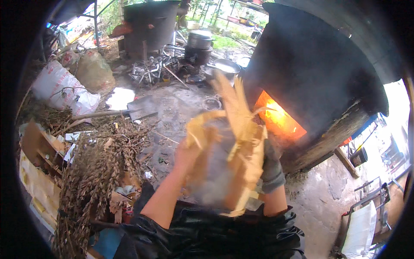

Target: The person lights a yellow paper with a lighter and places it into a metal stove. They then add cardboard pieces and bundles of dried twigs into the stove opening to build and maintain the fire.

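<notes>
In front of my body, a ragged yellow-brown torn sheet (246, 142), which looks like cardboard or thin splintered wood, stands between my two hands. My left hand (189, 152), bare and smeared by motion, appears closed on a curled strip at its left side. At its right edge my right hand (271, 169), in a grey glove, grips the sheet; its fingers are mostly hidden behind it. Just beyond that hand, a fire (278, 118) burns in the opening of a large dark stove (317, 64).
Dry leafy stalks (108, 168) and broken boards (41, 181) pile up on the left. A shovel (142, 108) lies on the floor near white sacks (64, 90). Metal pots (199, 45) and a pan (226, 66) stand farther back. A metal-framed object (366, 220) is at the lower right.
</notes>
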`<state>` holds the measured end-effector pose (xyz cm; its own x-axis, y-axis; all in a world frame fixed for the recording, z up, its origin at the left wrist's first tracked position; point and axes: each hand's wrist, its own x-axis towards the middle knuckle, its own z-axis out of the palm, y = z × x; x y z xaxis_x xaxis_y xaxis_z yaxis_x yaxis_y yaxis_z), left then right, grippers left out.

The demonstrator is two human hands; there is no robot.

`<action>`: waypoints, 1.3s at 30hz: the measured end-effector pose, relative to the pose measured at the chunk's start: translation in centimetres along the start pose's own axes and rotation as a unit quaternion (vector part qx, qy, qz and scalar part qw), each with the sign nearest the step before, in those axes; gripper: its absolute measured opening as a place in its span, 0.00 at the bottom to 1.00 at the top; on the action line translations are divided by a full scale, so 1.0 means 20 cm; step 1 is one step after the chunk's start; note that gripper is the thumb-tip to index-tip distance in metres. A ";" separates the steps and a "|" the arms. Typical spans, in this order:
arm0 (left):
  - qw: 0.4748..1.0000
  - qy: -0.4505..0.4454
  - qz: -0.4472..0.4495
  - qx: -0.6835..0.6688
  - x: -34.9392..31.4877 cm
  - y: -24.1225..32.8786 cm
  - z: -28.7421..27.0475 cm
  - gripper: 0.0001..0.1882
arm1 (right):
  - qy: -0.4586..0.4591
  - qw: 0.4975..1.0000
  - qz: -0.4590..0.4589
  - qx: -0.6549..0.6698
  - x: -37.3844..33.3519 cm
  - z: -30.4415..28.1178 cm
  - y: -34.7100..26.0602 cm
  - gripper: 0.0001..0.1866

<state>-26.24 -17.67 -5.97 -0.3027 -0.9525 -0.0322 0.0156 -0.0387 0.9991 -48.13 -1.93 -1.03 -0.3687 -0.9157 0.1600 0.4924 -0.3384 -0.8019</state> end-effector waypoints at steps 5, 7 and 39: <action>0.979 -0.148 -0.110 -0.087 0.00 -0.11 0.11 0.23 | 0.126 0.932 0.011 -0.340 0.05 0.22 0.09 0.18; 0.973 -0.205 -0.096 -0.052 0.00 -0.13 0.11 0.27 | 0.202 0.924 0.037 -0.324 0.07 0.25 0.12 0.15; 0.921 0.091 -0.071 -0.372 0.20 -0.16 -0.05 0.25 | 0.112 0.920 0.219 -0.305 -0.03 0.01 0.01 0.13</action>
<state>-26.43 -21.59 -9.31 -0.1882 -0.9540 -0.2333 0.6573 -0.2989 0.6919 -47.64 -1.57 -1.16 -0.4272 -0.8442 -0.3239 0.1243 0.3000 -0.9458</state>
